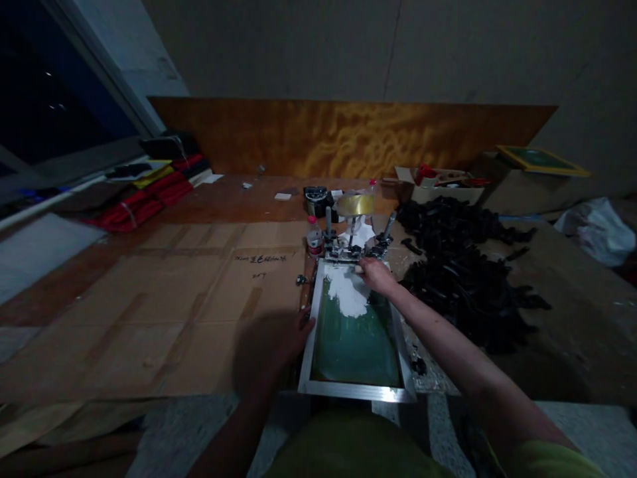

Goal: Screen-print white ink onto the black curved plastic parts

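A silver-framed printing screen [358,352] with green mesh lies in front of me, clamped at its far end. White ink [347,292] covers the upper part of the mesh. My right hand [377,275] is closed near the far right corner of the screen, around a small pale squeegee [359,269] that is mostly hidden by the fingers. My left hand [300,330] lies in shadow against the left rail of the frame, its fingers apart and holding nothing that I can see. Behind the screen stands a metal hinge clamp [343,251] with upright rods.
A red-capped bottle [315,238] stands left of the clamp, near a dark tub [317,199] and a roll of yellowish tape [356,204]. Black pieces [462,285] are heaped at right, before an open carton [448,192]. Flattened cardboard [199,299] covers the left; red cloth [144,202] lies beyond.
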Tool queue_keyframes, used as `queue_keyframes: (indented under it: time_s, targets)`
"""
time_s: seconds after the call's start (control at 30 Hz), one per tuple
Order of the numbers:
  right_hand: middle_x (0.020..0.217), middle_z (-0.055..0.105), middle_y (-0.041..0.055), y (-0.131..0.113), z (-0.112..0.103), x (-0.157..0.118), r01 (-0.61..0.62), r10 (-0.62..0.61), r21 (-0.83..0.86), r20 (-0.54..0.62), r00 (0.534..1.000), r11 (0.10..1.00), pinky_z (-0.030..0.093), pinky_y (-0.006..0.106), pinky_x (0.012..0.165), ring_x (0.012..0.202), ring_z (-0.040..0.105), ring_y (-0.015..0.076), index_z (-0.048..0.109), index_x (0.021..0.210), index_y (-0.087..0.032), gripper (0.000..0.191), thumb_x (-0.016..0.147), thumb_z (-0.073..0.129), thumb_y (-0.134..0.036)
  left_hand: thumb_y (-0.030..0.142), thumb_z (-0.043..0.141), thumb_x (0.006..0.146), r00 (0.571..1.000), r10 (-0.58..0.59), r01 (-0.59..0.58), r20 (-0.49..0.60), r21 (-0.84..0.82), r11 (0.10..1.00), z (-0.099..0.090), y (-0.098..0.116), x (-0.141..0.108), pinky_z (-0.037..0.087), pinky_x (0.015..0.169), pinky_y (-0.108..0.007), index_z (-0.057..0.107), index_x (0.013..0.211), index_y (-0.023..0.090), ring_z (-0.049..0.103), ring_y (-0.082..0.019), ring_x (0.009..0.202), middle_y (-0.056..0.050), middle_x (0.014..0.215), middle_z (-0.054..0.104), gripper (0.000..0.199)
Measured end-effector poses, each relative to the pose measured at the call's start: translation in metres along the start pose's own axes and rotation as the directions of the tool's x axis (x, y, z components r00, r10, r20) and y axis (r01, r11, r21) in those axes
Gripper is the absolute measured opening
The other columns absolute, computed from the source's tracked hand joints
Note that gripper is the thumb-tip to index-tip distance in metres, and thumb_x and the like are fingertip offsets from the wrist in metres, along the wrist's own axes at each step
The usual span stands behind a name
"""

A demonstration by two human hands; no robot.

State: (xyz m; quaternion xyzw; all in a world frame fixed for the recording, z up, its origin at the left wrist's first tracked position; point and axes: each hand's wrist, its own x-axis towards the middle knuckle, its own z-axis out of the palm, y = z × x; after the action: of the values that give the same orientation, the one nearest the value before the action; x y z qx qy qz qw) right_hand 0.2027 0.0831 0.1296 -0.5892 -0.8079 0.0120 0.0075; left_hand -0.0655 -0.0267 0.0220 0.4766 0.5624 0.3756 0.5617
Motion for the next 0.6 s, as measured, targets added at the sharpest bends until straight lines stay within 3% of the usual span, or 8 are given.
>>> queue_keyframes:
  time_s: [0.2,0.3,0.43,0.53,0.6]
  targets:
    - [0.112,0.066,0.0174,-0.018,0.009,-0.023,-0.092,0.092,-0.125,-0.006,0.996,0.988,0.044,0.032,0.087,0.105,0.058,0.0263,0.061,0.106,-0.012,0.022,0.090,0.046,-0.015,0.055,0.069,0.073,1.000,-0.015,0.014,-0.004,-0.136,0.991,0.002,0.002,-0.002,0.049,0.102,-0.046,0.058,0.131,0.015,0.063,-0.031,0.118,-0.014,0.132,0.066,0.071]
    - [0.105,0.065,0.0178,-0.032,0.017,-0.039,0.098,-0.096,-0.083,0.024,0.995,0.992,0.043,0.035,0.088,0.102,0.056,0.0272,0.062,0.102,-0.011,0.021,0.088,0.046,-0.011,0.056,0.069,0.072,1.000,-0.023,0.022,-0.007,-0.142,0.990,0.003,0.004,-0.002,0.049,0.103,-0.044,0.059,0.130,0.016,0.062,-0.031,0.120,-0.013,0.132,0.065,0.071]
    - [0.099,0.064,0.0154,-0.030,0.021,-0.066,0.414,-0.414,0.003,0.034,0.910,0.910,0.041,0.036,0.086,0.097,0.055,0.0257,0.062,0.099,-0.012,0.021,0.083,0.049,-0.006,0.059,0.066,0.073,1.000,-0.009,0.008,-0.012,-0.112,0.994,0.004,0.006,-0.004,0.048,0.104,-0.041,0.058,0.131,0.014,0.060,-0.030,0.123,-0.014,0.136,0.063,0.074]
    - [0.096,0.064,0.0121,-0.018,0.016,-0.069,0.486,-0.489,0.067,0.040,0.871,0.871,0.041,0.033,0.082,0.093,0.055,0.0235,0.062,0.096,-0.014,0.023,0.078,0.053,-0.004,0.059,0.063,0.075,1.000,-0.012,0.010,-0.014,-0.094,0.996,0.004,0.007,-0.006,0.046,0.106,-0.041,0.056,0.133,0.013,0.059,-0.030,0.125,-0.015,0.137,0.062,0.075]
    - [0.094,0.064,0.0100,-0.014,0.012,-0.062,0.436,-0.439,0.104,0.003,0.899,0.894,0.041,0.031,0.079,0.092,0.054,0.0225,0.062,0.094,-0.016,0.021,0.078,0.054,-0.004,0.059,0.063,0.075,1.000,-0.025,0.024,-0.010,-0.068,0.997,0.003,0.009,-0.007,0.047,0.105,-0.042,0.056,0.133,0.014,0.059,-0.030,0.124,-0.015,0.136,0.063,0.073]
